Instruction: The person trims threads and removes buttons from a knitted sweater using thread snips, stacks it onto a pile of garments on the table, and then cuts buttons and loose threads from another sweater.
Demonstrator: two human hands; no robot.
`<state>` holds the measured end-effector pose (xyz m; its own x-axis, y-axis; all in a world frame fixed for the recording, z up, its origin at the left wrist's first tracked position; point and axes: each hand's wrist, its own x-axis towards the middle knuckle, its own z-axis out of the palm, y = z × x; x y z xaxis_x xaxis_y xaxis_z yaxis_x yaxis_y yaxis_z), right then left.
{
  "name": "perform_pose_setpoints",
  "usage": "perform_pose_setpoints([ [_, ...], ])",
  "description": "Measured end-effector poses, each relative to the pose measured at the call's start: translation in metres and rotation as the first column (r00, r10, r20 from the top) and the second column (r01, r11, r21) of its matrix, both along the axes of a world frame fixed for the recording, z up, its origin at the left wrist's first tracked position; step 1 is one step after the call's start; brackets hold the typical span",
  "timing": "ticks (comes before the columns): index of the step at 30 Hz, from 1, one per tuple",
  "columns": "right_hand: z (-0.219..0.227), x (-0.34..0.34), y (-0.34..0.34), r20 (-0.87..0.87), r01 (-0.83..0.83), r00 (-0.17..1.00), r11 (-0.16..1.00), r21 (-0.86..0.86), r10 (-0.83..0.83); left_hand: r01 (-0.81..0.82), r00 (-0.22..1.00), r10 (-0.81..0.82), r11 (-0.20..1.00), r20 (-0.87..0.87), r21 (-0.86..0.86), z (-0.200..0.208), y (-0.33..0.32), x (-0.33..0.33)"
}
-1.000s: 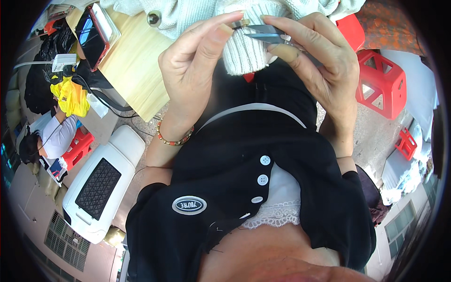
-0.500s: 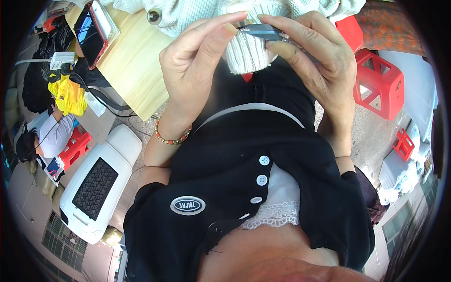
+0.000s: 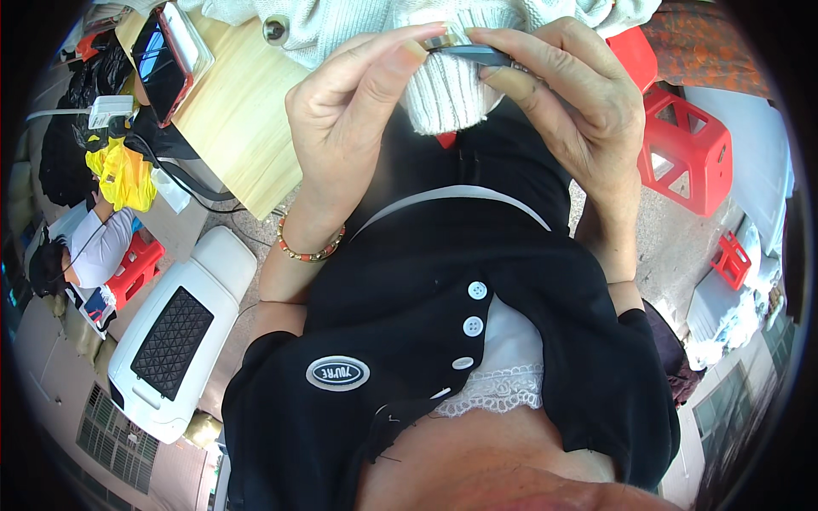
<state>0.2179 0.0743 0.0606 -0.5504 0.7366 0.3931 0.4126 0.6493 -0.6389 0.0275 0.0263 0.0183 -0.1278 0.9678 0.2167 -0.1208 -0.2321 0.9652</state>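
A white ribbed knit cuff (image 3: 452, 95) hangs between my hands at the top of the view, joined to a larger pale knit piece (image 3: 341, 30). My left hand (image 3: 358, 94) is closed, with thumb and index finger pinching at the cuff's upper part. Beside those fingertips is a small shiny gold-coloured band, partly hidden. Small dark grey thread snips (image 3: 474, 54) lie across the cuff, pinched between the thumb and fingers of my right hand (image 3: 571, 81). Their tip reaches close to my left fingertips. The exact spot they touch on the knit is hidden.
A pale wooden table (image 3: 247, 128) on the left bears a phone (image 3: 162, 68) with a red edge. Red plastic stools (image 3: 699, 162) stand at the right. At the left are a yellow bag (image 3: 123, 175), a white scooter-like body (image 3: 162, 341) and a seated person (image 3: 81, 247).
The snips have turned slightly in my right fingers and show a darker, narrower side. More of the gold-coloured band shows by my left fingertips. Both hands stay nearly in place.
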Motion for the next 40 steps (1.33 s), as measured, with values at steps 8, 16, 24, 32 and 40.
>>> perform_pose_setpoints([
  [8,0.0040,0.0005,0.0001,0.017,-0.020,1.000,0.999,-0.030,0.021,0.048,0.997,-0.050,0.998,-0.057,-0.028,0.0009,-0.0011,-0.0061],
  [16,0.0036,0.0008,-0.0019,0.028,-0.011,1.000,0.999,-0.052,0.013,0.075,0.992,-0.078,0.996,-0.100,-0.037,0.0016,-0.0030,-0.0064],
  [24,0.0022,0.0011,-0.0009,0.009,-0.031,0.999,0.998,-0.058,0.031,0.080,0.990,-0.091,0.992,-0.112,-0.095,0.0054,-0.0043,-0.0058],
  [32,0.0034,0.0054,0.0035,0.011,-0.054,0.998,0.998,-0.008,0.054,0.083,0.992,-0.089,0.994,-0.090,-0.075,0.0021,-0.0035,-0.0056],
  [40,0.0039,0.0055,0.0015,0.037,-0.052,0.998,0.997,-0.065,0.054,0.085,0.991,-0.092,0.994,-0.098,-0.069,0.0003,-0.0031,-0.0053],
])
